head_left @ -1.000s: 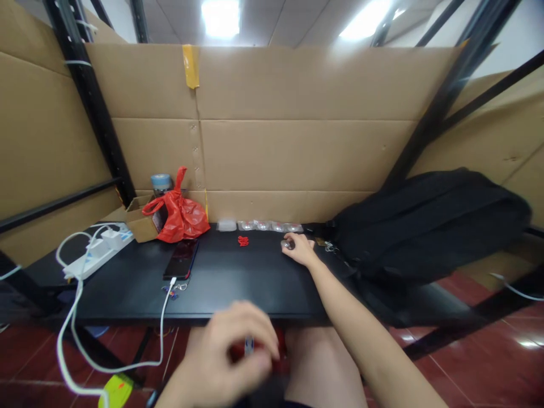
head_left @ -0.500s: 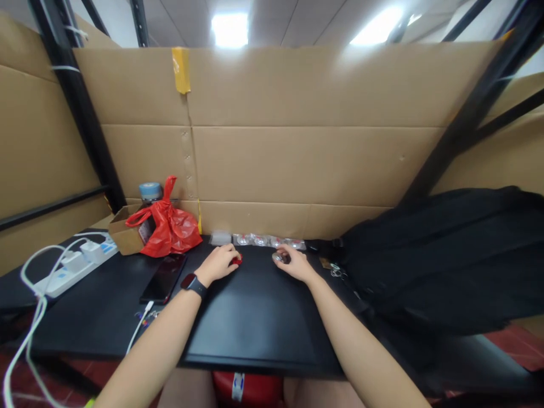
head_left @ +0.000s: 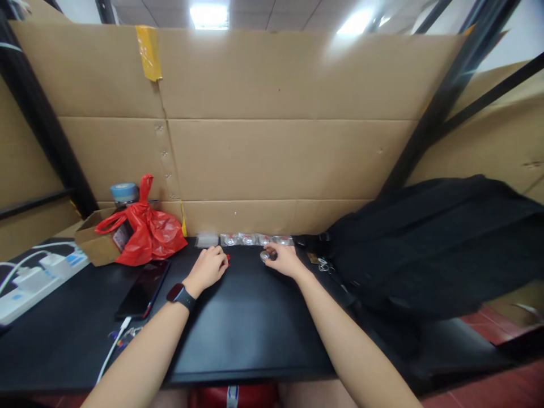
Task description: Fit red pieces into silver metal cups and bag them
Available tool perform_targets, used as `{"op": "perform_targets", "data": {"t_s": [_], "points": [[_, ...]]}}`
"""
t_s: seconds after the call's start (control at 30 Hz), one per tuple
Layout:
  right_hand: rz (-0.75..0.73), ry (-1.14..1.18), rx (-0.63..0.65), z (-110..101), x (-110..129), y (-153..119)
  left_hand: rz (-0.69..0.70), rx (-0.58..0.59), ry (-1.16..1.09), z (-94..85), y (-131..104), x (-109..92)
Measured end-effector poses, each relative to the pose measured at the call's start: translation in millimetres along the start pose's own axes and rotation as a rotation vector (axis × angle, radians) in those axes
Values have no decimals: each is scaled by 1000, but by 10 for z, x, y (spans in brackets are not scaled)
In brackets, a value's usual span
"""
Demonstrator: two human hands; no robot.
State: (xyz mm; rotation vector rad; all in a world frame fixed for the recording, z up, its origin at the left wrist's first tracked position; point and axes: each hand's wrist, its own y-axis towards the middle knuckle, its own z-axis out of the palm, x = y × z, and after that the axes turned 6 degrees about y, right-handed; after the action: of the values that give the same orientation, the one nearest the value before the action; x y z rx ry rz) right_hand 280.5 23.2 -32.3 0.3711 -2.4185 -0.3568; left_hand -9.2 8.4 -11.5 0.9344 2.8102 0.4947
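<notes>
On the black table, my left hand (head_left: pixel 209 268) is closed around a small red object (head_left: pixel 228 259), most of it hidden by the fingers. To its right, my right hand (head_left: pixel 282 259) pinches a small round silvery object (head_left: pixel 265 256) between thumb and fingers, low over the tabletop. Just behind both hands, a row of clear packets with round items (head_left: pixel 247 239) lies along the cardboard wall. A translucent packet (head_left: pixel 207 239) sits at the left end of that row.
A red plastic bag (head_left: pixel 156 232), an open cardboard box (head_left: pixel 97 238), a phone (head_left: pixel 143 290) and a white power strip (head_left: pixel 42 286) are on the left. A large black cloth item (head_left: pixel 433 249) covers the right side, beside a small bunch of keys (head_left: pixel 323 264).
The whole view has shifted, so things appear further left. My left hand has turned over the red object, which shows less. My right hand still holds the silvery object.
</notes>
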Motion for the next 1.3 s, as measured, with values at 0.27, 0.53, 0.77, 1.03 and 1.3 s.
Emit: {"op": "perform_targets", "data": {"t_s": [0.27,0.53,0.77,1.03,1.3], "points": [[-130,95,-158,-23,138,-13,-93,-163,-114,-123,18,11],[-207,411,-207,191,621,-172,-189,-164,-440,-224,40,-172],[-341,579,-141,207,831,-310,-164,-187,-607,-125,23,-330],[-270,643,-139,271,784,-306,-178,-267,-649,-60,44,-363],[-258,766,-155,375,810,-329,-219,-262,-530,-188,24,-428]]}}
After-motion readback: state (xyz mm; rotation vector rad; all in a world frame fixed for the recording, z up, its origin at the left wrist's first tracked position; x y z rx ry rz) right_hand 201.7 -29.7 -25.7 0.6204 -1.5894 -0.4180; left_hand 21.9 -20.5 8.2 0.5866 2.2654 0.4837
